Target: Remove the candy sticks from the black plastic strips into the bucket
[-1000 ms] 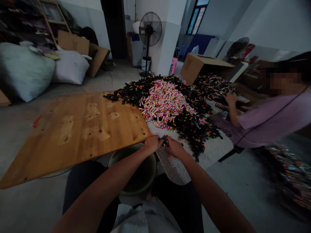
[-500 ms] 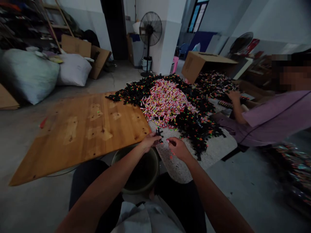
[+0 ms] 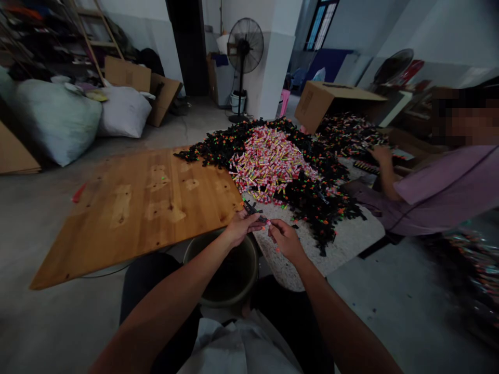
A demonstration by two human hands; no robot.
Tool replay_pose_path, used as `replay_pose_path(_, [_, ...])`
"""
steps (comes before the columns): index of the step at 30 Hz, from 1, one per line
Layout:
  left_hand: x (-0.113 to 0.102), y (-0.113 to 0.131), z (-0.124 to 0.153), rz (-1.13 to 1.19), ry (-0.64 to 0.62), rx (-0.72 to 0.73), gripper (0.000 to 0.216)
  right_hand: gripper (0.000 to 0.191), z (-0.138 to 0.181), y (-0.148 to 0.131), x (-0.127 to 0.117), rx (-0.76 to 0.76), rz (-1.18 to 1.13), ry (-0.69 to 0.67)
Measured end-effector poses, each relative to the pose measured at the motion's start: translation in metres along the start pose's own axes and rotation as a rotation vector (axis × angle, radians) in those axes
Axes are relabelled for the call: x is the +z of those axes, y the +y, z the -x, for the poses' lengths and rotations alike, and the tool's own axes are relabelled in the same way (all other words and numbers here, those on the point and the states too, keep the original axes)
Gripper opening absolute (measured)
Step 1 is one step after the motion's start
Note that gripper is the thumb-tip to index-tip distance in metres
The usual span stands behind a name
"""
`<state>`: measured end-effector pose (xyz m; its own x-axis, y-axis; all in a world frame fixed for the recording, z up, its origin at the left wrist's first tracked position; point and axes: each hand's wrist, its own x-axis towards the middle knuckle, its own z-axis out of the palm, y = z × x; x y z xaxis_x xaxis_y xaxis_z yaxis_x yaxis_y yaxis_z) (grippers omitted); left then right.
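The black plastic piece (image 3: 252,209) sits between my two hands, just above the near edge of the speckled white table (image 3: 351,240) and over the far rim of the dark basin (image 3: 189,248) in my lap. I judge it almost weightless and stiff, with thin prongs that would bend or snap if squeezed, and smooth enough to flick out of a loose pinch. So the thicker stem is the place to hold it, not the tips. It looks like a small dark sprig, its arms sticking up and away from me, with a speck of pink at the near end that is too small to make out. My left hand (image 3: 238,228) has thumb and fingers closed on the stem from the left. My right hand (image 3: 286,240) has its fingertips (image 3: 272,224) pinched together on the near end, though I cannot tell whether they also hold a separate pink bit. Beyond lies a heap of black pieces (image 3: 316,203) dotted orange and green, ringing a mound of pink tubes (image 3: 268,163). A wooden board (image 3: 144,205) lies to my left. To the right a person in a purple sleeve (image 3: 448,182) rests a hand (image 3: 380,154) near a second pile, with a cardboard box (image 3: 331,101) behind.
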<state>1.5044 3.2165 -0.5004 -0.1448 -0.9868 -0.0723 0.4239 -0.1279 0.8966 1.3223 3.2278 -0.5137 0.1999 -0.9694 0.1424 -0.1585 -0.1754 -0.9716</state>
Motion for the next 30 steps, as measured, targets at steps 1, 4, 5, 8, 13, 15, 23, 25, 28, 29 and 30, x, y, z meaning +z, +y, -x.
replay_pose_path(1, [0.0,0.0,0.001,-0.008,-0.002,0.009,0.041,0.034,0.001,-0.001,0.0,0.007,-0.024,-0.007])
replay_pose_path(4, [0.002,0.002,0.002,-0.033,-0.011,0.037,0.045,0.036,0.001,0.0,0.0,0.046,-0.163,0.001])
replay_pose_path(5, [0.003,0.002,0.002,-0.041,-0.014,0.042,0.046,0.037,0.0,0.0,0.0,0.06,-0.208,0.015])
replay_pose_path(8, [0.006,0.002,0.002,-0.072,-0.019,0.044,0.048,0.039,-0.002,0.003,0.001,0.066,-0.268,0.058])
replay_pose_path(13, [0.008,0.0,0.002,-0.102,-0.003,0.079,0.054,0.039,-0.002,0.003,-0.002,0.018,-0.163,0.049])
replay_pose_path(15, [0.008,-0.001,0.003,-0.122,0.016,0.092,0.056,0.038,0.0,0.002,-0.003,-0.028,-0.041,0.044])
replay_pose_path(23, [0.009,0.001,0.004,-0.19,0.067,0.121,0.045,0.039,0.004,-0.002,-0.005,-0.055,0.096,0.029])
replay_pose_path(25, [0.01,0.001,0.005,-0.205,0.078,0.133,0.041,0.038,0.004,-0.004,-0.004,-0.063,0.136,0.013])
replay_pose_path(28, [0.011,0.0,0.006,-0.224,0.135,0.163,0.037,0.034,0.005,-0.006,-0.001,-0.151,0.297,0.056])
replay_pose_path(29, [0.011,-0.002,0.007,-0.228,0.155,0.171,0.035,0.033,0.006,-0.006,0.0,-0.187,0.355,0.087])
replay_pose_path(30, [0.011,-0.003,0.007,-0.231,0.174,0.179,0.034,0.032,0.006,-0.006,0.001,-0.21,0.394,0.11])
